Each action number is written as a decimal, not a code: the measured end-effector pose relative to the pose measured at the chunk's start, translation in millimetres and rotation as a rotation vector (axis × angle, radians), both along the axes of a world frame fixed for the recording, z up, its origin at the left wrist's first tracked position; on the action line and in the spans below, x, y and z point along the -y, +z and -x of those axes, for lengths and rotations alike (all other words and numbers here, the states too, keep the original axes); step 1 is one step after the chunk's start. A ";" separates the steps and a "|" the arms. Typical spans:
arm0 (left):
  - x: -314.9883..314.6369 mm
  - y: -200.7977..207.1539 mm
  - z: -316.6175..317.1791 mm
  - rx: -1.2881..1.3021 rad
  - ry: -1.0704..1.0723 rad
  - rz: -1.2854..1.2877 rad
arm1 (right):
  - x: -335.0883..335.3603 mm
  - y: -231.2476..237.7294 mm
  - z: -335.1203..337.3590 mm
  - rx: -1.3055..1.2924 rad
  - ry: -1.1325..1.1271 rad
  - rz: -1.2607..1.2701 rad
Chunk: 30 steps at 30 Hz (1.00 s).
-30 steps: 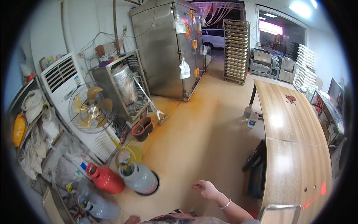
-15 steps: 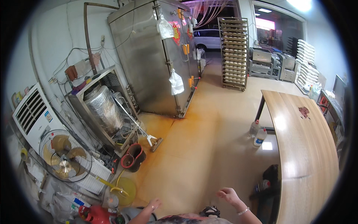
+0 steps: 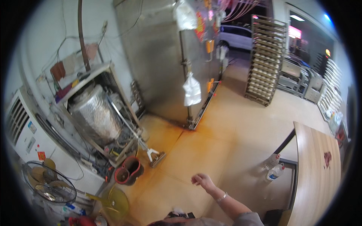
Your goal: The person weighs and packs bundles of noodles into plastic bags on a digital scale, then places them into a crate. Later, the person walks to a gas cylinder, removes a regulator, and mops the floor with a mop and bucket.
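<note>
The floor (image 3: 226, 126) is left open as a broad lane, bounded by the cabinet (image 3: 151, 67) and the rack (image 3: 266, 60) at the far side and by the table (image 3: 315, 180) on the right. Its left edge is taken up by the fan (image 3: 49, 182), the yellow basin (image 3: 118, 203), the tub (image 3: 130, 171) and the mop (image 3: 152, 153), whose head is set down just beyond the tub. Two bottles (image 3: 275, 172) are stood upright beside the table's near leg.

The right hand (image 3: 203, 182) is held out over the lane, between the mop and the bottles and apart from both. Its forearm (image 3: 233, 205) is slanted up and leftward from the lower edge; the fingers are loosely bent, the hand half open. A bracelet (image 3: 222, 197) is worn at the wrist. The left hand's state cannot be told, since it is hidden from view.

The cabinet is faced in dull, smooth metal, the drum (image 3: 98, 113) is wrapped in crinkled foil, and the table is topped with straight wood grain. The floor is stained orange by the cabinet.
</note>
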<state>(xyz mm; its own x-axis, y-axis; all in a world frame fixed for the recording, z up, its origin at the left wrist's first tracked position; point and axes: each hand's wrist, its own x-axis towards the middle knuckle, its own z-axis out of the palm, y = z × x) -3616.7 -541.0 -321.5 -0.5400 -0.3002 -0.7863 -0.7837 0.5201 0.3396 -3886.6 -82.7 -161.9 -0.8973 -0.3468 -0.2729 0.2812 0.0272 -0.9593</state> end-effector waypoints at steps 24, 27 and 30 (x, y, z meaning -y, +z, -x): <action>59.3 21.5 368.3 -0.097 1.225 -0.243 | 411.2 -283.1 659.8 0.477 0.251 -0.132; 44.9 29.0 391.3 -0.031 1.434 -0.383 | 514.9 -356.4 755.1 0.517 0.242 -0.275; 31.2 24.5 424.4 -0.029 1.442 -0.468 | 610.5 -414.9 822.9 0.202 0.330 -0.393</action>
<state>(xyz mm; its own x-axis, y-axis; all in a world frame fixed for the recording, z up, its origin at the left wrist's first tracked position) -4041.1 -572.2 -297.0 -0.0273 -0.3033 -0.9525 -0.5034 -0.8190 0.2752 -4709.5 -693.2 -576.8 -0.6744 -0.4379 -0.5944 0.3748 0.4906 -0.7866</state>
